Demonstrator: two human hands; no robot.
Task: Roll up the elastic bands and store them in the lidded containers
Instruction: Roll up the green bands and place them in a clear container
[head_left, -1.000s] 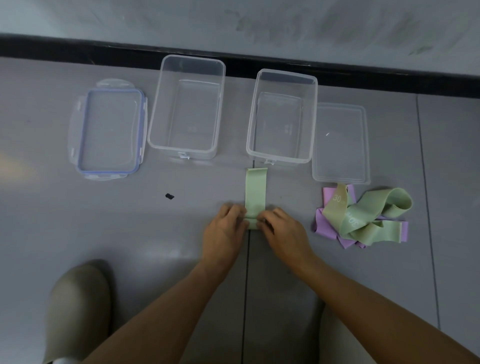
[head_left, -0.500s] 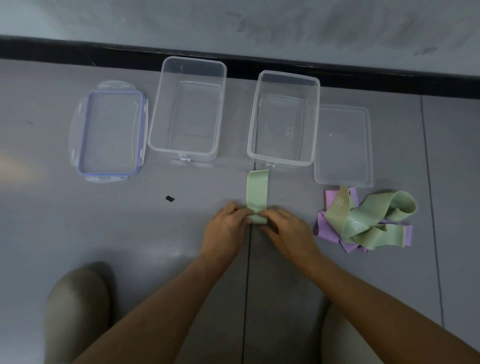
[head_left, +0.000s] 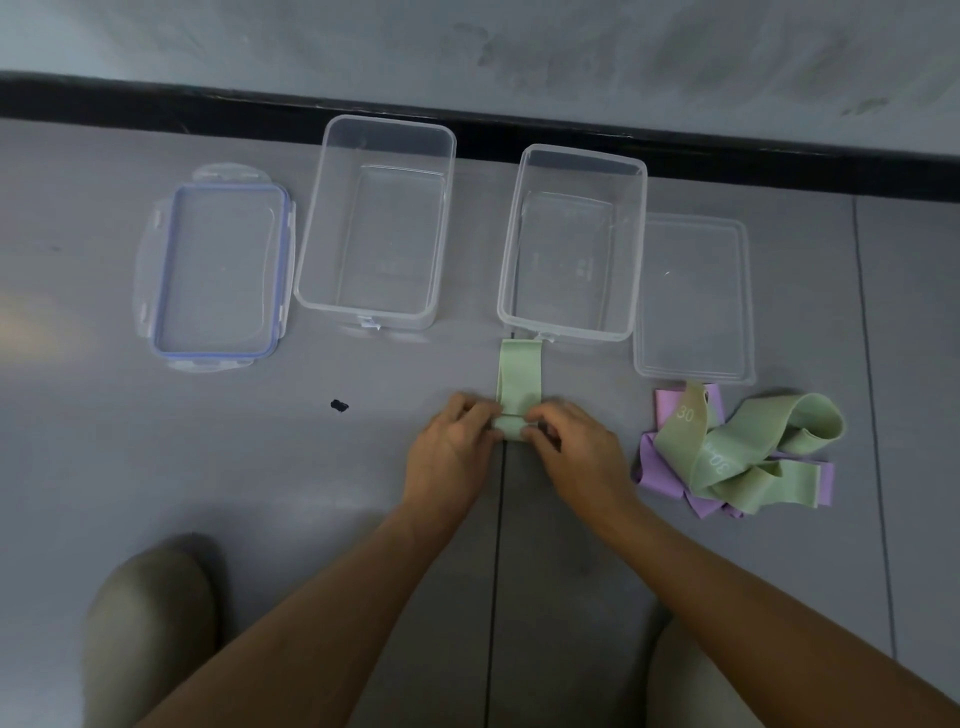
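a pale green elastic band (head_left: 519, 382) lies flat on the grey floor (head_left: 311, 467), running straight away from the person. its far end reaches the near wall of the right clear container (head_left: 566, 332). its near end is turned into a small tight roll between the two hands. the left hand (head_left: 452, 447) pinches the roll's left side and the right hand (head_left: 576, 452) pinches its right side, fingertips curled over it. the band is wide, matte and smooth. a loose pile of green and purple bands (head_left: 737, 457) lies just right of the right hand.

The left hand (head_left: 457, 441) and right hand (head_left: 576, 452) sit close, right one at 3 o'clock. Curled fingers (head_left: 475, 413) pinch the band (head_left: 519, 384).
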